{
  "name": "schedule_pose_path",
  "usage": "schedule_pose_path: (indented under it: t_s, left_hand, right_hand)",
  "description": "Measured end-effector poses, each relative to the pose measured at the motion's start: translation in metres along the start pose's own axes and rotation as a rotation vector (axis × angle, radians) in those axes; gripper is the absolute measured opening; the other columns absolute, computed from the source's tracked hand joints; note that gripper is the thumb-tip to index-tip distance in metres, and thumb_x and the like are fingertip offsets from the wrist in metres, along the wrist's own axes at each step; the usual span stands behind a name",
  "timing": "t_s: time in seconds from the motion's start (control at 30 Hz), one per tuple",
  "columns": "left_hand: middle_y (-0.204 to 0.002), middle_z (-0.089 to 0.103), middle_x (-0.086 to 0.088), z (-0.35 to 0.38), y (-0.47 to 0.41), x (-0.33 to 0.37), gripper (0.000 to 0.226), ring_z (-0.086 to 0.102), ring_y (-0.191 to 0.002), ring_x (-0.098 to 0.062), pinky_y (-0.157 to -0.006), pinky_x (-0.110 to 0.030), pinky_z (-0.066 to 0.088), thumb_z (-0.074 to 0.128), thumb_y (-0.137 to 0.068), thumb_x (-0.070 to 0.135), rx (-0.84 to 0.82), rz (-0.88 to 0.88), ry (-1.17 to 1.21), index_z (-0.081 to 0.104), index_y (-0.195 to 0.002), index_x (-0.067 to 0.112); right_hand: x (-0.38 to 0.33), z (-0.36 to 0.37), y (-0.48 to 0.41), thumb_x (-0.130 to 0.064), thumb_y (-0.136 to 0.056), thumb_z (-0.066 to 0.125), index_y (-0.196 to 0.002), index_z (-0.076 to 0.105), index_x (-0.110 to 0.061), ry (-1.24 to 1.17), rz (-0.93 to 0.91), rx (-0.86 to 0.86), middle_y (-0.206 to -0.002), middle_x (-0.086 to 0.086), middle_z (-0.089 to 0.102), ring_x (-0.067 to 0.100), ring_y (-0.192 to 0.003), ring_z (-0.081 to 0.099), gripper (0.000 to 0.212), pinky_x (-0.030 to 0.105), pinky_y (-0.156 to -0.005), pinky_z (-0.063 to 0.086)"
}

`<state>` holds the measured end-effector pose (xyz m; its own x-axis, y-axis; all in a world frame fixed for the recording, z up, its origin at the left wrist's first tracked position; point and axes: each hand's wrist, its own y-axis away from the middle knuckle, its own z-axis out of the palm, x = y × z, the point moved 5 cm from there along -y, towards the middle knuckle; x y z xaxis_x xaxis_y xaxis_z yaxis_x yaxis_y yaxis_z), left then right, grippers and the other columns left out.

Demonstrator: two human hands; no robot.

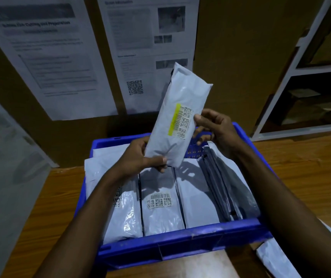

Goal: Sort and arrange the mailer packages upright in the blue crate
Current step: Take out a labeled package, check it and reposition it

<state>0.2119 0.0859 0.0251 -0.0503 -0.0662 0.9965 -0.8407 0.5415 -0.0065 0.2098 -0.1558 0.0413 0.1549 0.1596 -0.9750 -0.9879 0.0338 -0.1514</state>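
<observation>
Mid-task. Long white plastic mailer package with yellow-striped label point(177, 121) is held above the blue plastic crate point(180, 239), centre frame. Left hand point(138, 157) grips its lower end, right hand point(216, 127) pinches its side. White and grey mailers point(160, 205) already fill the crate, seemingly upright. Another white mailer point(277, 259) waits lower right on the wooden surface point(301, 167).

One blue crate point(180, 240), two hands point(137, 158) point(215, 127), two wall posters point(46, 57) point(146, 53)
</observation>
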Motion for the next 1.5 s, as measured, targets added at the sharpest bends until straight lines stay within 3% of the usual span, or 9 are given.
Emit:
schedule_pose_path:
  t_s: [0.13,0.23,0.4,0.5,0.7,0.9,1.17,1.33,1.5]
  left_hand:
    - [-0.104,0.075,-0.019,0.004,0.0,-0.002,0.053,0.075,-0.083,-0.035,-0.074,-0.048,0.063,0.083,-0.076,0.0,-0.049,-0.032,-0.077,0.062,-0.124,0.002]
    - [-0.118,0.075,-0.007,0.003,0.001,0.002,0.056,0.073,-0.104,-0.026,-0.084,-0.042,0.062,0.084,-0.074,0.021,0.01,0.007,-0.067,0.064,-0.125,0.009]
    - [-0.096,0.079,-0.009,-0.016,-0.008,0.0,0.038,0.074,-0.083,-0.021,-0.072,-0.036,0.059,0.075,-0.089,0.026,0.319,0.045,0.002,0.063,-0.113,0.0]
    - [-0.092,0.079,-0.008,-0.024,-0.01,-0.008,0.037,0.075,-0.081,-0.02,-0.072,-0.035,0.06,0.078,-0.089,0.023,0.42,0.012,-0.004,0.061,-0.116,0.005]
    - [-0.088,0.073,-0.001,-0.041,-0.011,-0.007,0.031,0.071,-0.082,-0.013,-0.073,-0.028,0.058,0.075,-0.092,0.025,0.569,0.103,-0.137,0.056,-0.115,0.019]
    - [-0.1,0.067,0.003,-0.024,-0.004,-0.006,0.022,0.059,-0.096,-0.013,-0.086,-0.035,0.056,0.078,-0.087,0.019,0.379,0.216,-0.91,0.07,-0.107,0.02]
    - [-0.1,0.072,0.0,0.011,-0.004,-0.028,0.036,0.066,-0.09,-0.015,-0.084,-0.039,0.059,0.086,-0.076,0.027,-0.098,-0.063,-1.156,0.075,-0.109,0.016]
    - [-0.104,0.07,-0.001,0.013,-0.003,-0.039,0.035,0.065,-0.092,-0.018,-0.083,-0.035,0.059,0.088,-0.074,0.022,-0.138,-0.119,-1.214,0.075,-0.105,0.014]
    - [-0.11,0.069,-0.003,0.02,-0.003,-0.038,0.042,0.066,-0.098,-0.022,-0.083,-0.033,0.057,0.087,-0.075,0.018,-0.105,-0.088,-1.221,0.073,-0.115,0.013]
  right_hand:
    - [0.0,0.006,0.003,-0.022,-0.089,0.073,-0.117,0.064,-0.001,0.034,-0.007,-0.008,-0.092,0.011,0.075,0.02,-0.061,0.066,0.036,0.028,-0.044,0.051]
    - [0.0,0.007,0.004,-0.015,-0.093,0.07,-0.108,0.068,-0.008,0.064,0.009,-0.005,-0.08,0.004,0.074,0.017,-0.057,0.061,0.016,0.026,-0.045,0.046]
    - [0.014,0.021,0.007,-0.015,-0.092,0.075,-0.105,0.072,-0.005,0.198,0.118,-0.103,-0.071,0.006,0.069,0.015,-0.054,0.059,0.017,0.024,-0.047,0.049]
    - [0.022,0.026,0.007,-0.018,-0.091,0.078,-0.093,0.073,-0.012,0.235,0.182,-0.127,-0.069,0.008,0.065,0.017,-0.055,0.058,0.008,0.024,-0.052,0.052]
    - [0.039,0.022,0.008,-0.017,-0.092,0.076,-0.098,0.064,0.002,0.284,0.375,-0.201,-0.077,0.019,0.05,0.023,-0.061,0.059,0.023,0.029,-0.065,0.059]
    - [0.07,0.035,0.021,-0.011,-0.096,0.069,-0.101,0.068,0.005,0.359,0.661,-0.345,-0.08,0.006,0.076,0.018,-0.069,0.073,0.017,0.026,-0.067,0.061]
    - [0.109,0.075,0.038,-0.009,-0.098,0.068,-0.103,0.067,0.017,0.527,0.798,-0.465,-0.092,0.018,0.077,0.021,-0.083,0.078,0.026,0.024,-0.074,0.062]
    - [0.105,0.063,0.033,-0.036,-0.095,0.073,-0.108,0.067,0.008,0.69,0.782,-0.395,-0.097,0.021,0.077,0.033,-0.082,0.078,0.046,0.039,-0.075,0.065]
    - [0.105,0.065,0.051,-0.05,-0.103,0.054,-0.13,0.05,0.007,0.596,0.981,-0.5,-0.108,0.034,0.071,0.048,-0.092,0.074,0.063,0.053,-0.085,0.062]
